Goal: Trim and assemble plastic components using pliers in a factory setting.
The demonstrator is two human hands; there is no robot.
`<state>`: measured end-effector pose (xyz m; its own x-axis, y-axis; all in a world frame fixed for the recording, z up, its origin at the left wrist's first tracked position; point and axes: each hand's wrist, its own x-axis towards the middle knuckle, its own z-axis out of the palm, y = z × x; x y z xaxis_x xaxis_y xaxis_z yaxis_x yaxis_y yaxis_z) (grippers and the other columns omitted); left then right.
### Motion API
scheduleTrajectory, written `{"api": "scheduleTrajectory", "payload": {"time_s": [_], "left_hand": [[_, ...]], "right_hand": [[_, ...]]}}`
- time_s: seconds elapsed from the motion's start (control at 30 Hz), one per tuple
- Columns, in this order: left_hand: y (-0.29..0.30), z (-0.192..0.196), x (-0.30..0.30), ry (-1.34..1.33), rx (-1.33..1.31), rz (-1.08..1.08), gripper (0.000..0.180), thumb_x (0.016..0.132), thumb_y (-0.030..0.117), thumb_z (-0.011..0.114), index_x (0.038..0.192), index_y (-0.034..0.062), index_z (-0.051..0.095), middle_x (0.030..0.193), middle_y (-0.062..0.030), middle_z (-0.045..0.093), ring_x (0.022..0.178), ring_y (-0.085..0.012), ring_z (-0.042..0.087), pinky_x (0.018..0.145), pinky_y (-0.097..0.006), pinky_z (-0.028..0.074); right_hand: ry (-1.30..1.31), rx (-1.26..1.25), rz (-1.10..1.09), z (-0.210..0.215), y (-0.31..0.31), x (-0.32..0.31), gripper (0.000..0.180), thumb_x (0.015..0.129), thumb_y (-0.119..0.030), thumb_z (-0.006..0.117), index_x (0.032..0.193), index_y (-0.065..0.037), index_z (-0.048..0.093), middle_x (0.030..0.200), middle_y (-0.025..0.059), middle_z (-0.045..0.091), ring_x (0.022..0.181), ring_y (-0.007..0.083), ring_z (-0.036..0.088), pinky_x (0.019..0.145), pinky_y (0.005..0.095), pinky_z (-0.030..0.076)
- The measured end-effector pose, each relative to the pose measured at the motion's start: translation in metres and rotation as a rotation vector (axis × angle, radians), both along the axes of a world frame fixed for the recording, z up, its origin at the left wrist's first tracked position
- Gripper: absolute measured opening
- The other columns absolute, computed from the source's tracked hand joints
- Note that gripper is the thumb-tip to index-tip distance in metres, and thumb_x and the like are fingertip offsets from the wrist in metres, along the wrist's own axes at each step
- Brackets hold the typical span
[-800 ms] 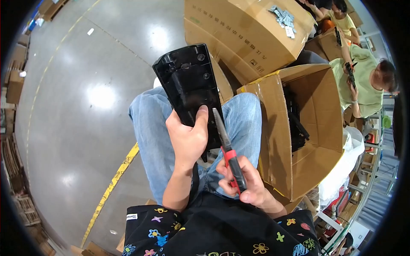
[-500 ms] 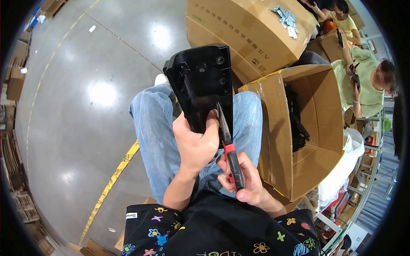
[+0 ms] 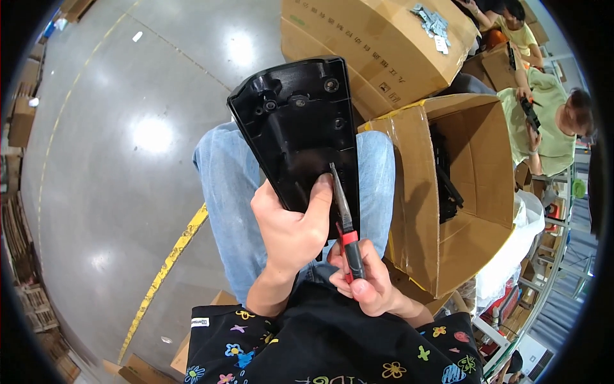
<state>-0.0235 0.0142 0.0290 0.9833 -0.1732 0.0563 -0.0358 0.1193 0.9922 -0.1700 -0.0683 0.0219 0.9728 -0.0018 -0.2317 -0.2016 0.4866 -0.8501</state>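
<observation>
My left hand (image 3: pixel 294 224) grips a black plastic housing (image 3: pixel 300 128) by its narrow lower end, thumb pressed on the inner face. The part is wedge-shaped and hollow, with several round screw bosses near its wide far end. In my right hand (image 3: pixel 368 281) is a pair of needle-nose pliers (image 3: pixel 348 238) with red and black handles. Their slim jaws lie along the right side of the housing, with the tip beside my left thumb. Whether the jaws pinch anything is too small to tell. The housing is held above my knees.
On the right stands an open cardboard box (image 3: pixel 409 211) with black parts (image 3: pixel 444 173) inside. Beyond it is a larger closed carton (image 3: pixel 364 51) with small grey pieces (image 3: pixel 432 25) on top. A co-worker (image 3: pixel 543 128) sits at the far right holding a black tool. A yellow line (image 3: pixel 163 281) crosses the floor.
The housing has turned its inner face more toward me and shifted slightly left at its far end. My right hand and the pliers have moved slightly nearer to me.
</observation>
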Motion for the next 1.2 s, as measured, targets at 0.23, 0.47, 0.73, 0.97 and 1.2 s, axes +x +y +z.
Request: {"api": "scheduleTrajectory", "payload": {"time_s": [0.23,0.47,0.73,0.97,1.2], "left_hand": [[-0.005,-0.003,-0.001,-0.119,0.016,0.006,0.006,0.078,-0.002,0.061,0.084,-0.0015,0.063,0.067,-0.0042,0.062,0.060,-0.0083,0.056,0.055,-0.023,0.043],[-0.008,0.001,-0.008,-0.131,-0.021,0.031,0.014,0.078,-0.005,0.060,0.092,-0.0017,0.062,0.084,-0.0072,0.062,0.073,-0.0153,0.057,0.069,-0.026,0.045],[-0.002,-0.006,-0.003,-0.282,-0.006,-0.037,0.032,0.076,-0.007,0.063,0.108,-0.0055,0.054,0.092,-0.0107,0.063,0.081,-0.0163,0.062,0.074,-0.027,0.049],[0.000,-0.012,-0.004,-0.289,0.100,0.087,0.034,0.076,-0.005,0.064,0.109,-0.0073,0.053,0.092,-0.0117,0.063,0.082,-0.0187,0.062,0.074,-0.028,0.049],[0.007,-0.012,0.010,-0.327,0.314,0.129,0.015,0.078,-0.003,0.061,0.092,-0.0044,0.060,0.076,-0.0147,0.065,0.067,-0.0243,0.064,0.065,-0.031,0.049]], "right_hand": [[0.023,0.229,-0.158,0.025,-0.013,0.012,0.053,0.076,-0.020,0.071,0.113,0.000,0.039,0.088,0.0107,0.045,0.058,0.0062,0.034,0.048,0.0159,0.031],[0.204,0.977,-0.058,0.021,-0.014,0.015,0.060,0.071,-0.013,0.073,0.123,0.001,0.047,0.098,0.0191,0.054,0.070,0.0192,0.058,0.081,0.0389,0.052],[0.053,1.511,0.159,0.000,-0.011,0.014,0.062,0.091,-0.009,0.050,0.144,-0.005,0.018,0.063,0.0071,0.043,0.040,0.0098,0.040,0.030,0.0218,0.029],[0.240,0.111,0.003,0.038,-0.020,0.031,0.045,0.087,-0.002,0.056,0.129,0.002,0.042,0.067,0.0091,0.056,0.047,0.0095,0.048,0.041,0.0245,0.036],[-0.285,-1.625,0.075,0.034,-0.062,0.062,0.047,0.073,-0.004,0.065,0.120,-0.008,0.056,0.068,0.0055,0.050,0.057,0.0209,0.056,0.045,0.0320,0.044]]}}
